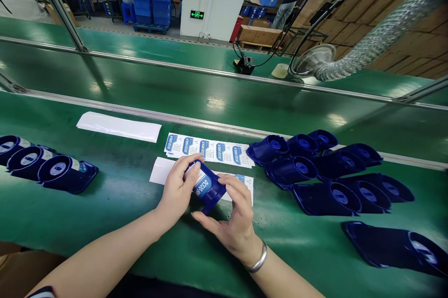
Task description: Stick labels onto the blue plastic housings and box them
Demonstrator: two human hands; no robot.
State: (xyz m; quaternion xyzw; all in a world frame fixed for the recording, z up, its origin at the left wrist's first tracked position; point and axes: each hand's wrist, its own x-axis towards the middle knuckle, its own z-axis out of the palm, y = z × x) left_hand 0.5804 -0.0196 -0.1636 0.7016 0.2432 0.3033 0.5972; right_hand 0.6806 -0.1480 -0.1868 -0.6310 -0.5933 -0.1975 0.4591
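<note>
A dark blue plastic housing (214,191) with a white and blue label on its side is held tilted above the bench. My left hand (179,190) is closed round its upper left end, thumb by the label. On the other side, my right hand (235,216) has its fingertips against the flanged end and its thumb lower down, fingers curved about the housing. Below them lies a label sheet (248,190), partly hidden by the hands. Just behind, a stack of printed label sheets (210,149) shows blue and white labels in a row.
Several blue housings (303,167) lie in rows at the right, and a few more with labels (66,172) at the left. A white backing strip (119,126) is near the metal rail (224,126). A flexible duct (378,39) hangs at upper right. Two people are in the background.
</note>
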